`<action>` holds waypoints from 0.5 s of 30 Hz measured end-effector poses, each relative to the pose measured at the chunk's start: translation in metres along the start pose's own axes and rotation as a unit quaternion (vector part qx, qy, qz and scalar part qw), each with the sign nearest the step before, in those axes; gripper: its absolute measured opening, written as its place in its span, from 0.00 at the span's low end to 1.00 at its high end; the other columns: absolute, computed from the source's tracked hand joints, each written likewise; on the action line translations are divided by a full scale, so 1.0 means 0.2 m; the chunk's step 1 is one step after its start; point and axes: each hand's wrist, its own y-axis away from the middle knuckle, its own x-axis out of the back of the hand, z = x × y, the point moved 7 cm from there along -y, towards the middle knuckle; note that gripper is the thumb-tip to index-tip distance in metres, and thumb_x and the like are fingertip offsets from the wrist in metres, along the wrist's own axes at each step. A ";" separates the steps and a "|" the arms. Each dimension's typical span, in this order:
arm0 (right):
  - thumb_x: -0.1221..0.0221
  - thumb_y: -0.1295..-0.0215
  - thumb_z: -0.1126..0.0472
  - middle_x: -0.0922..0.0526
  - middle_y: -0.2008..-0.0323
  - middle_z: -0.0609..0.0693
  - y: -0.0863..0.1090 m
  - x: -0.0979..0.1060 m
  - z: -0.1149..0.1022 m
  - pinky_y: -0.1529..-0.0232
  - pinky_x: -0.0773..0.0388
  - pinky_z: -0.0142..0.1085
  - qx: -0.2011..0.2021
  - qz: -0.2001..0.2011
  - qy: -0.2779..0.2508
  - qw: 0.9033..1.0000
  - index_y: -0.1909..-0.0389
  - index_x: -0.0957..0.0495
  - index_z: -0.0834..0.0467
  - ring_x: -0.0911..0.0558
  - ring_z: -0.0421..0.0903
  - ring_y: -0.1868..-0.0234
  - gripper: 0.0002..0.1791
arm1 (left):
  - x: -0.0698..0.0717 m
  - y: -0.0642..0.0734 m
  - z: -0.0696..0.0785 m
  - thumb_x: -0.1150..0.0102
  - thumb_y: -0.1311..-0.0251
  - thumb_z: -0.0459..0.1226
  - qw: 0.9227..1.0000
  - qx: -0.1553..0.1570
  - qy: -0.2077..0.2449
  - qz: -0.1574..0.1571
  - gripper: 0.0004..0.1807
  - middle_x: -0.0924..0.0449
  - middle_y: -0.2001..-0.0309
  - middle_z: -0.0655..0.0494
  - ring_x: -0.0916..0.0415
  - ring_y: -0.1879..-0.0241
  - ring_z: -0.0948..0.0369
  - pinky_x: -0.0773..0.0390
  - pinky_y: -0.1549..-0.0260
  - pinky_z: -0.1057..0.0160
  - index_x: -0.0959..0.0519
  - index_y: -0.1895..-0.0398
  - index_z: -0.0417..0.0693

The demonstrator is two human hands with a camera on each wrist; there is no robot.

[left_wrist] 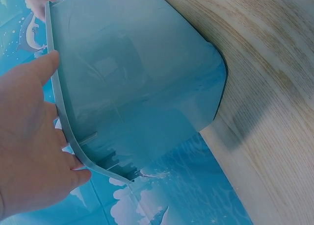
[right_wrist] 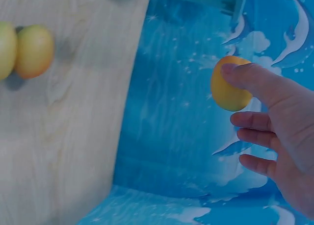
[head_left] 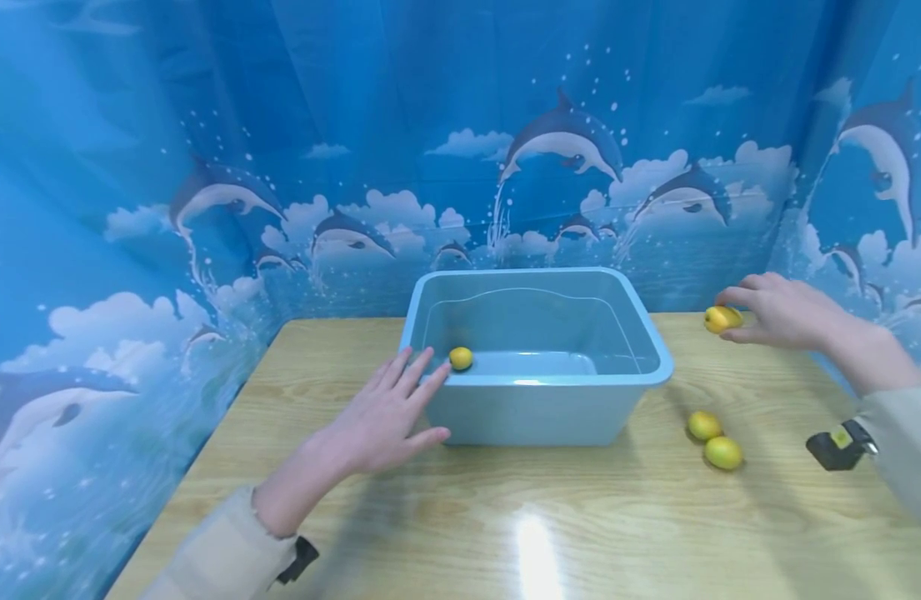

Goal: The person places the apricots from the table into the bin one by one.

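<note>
My right hand [head_left: 793, 312] pinches a yellow mango [head_left: 721, 318] between thumb and fingers, held up to the right of a light blue plastic bin [head_left: 535, 412]. In the right wrist view, the thumb lies across that mango [right_wrist: 230, 90], while the other visible fingers stand apart from it. My left hand [head_left: 381, 417] has its fingers spread at the bin's left front corner. Its thumb appears at the rim [left_wrist: 63, 105] in the left wrist view. One yellow mango [head_left: 461, 358] lies inside the bin, toward the left.
Two yellow-green mangoes, a rear one [head_left: 704, 425] and a front one [head_left: 723, 453], lie side by side on the wooden table [head_left: 460, 517], right of the bin. A blue dolphin-print curtain [head_left: 400, 100] hangs behind the table and along its sides.
</note>
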 end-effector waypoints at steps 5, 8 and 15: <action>0.34 0.48 0.53 0.23 0.59 0.60 -0.06 0.09 -0.06 0.63 0.27 0.55 0.007 0.006 0.003 1.000 0.52 0.23 0.61 0.25 0.60 0.57 0.24 | 0.00 0.00 0.00 0.57 0.37 0.60 1.000 -0.001 -0.008 0.000 0.43 0.66 0.27 0.46 0.68 0.30 0.44 0.62 0.34 0.47 0.59 0.26 0.53; 0.34 0.47 0.52 0.24 0.58 0.60 -0.11 0.13 -0.09 0.64 0.27 0.55 0.009 0.004 0.003 1.000 0.51 0.24 0.62 0.26 0.61 0.57 0.26 | -0.01 0.00 0.00 0.58 0.37 0.61 1.000 -0.001 -0.011 0.001 0.43 0.66 0.27 0.46 0.68 0.30 0.44 0.61 0.34 0.47 0.59 0.26 0.53; 0.35 0.46 0.52 0.25 0.60 0.59 -0.22 0.22 -0.16 0.66 0.28 0.53 0.016 0.004 0.000 1.000 0.50 0.24 0.62 0.26 0.58 0.59 0.26 | 0.00 0.00 0.00 0.55 0.37 0.59 1.000 -0.008 -0.009 0.010 0.43 0.65 0.27 0.45 0.66 0.30 0.43 0.61 0.34 0.47 0.58 0.26 0.52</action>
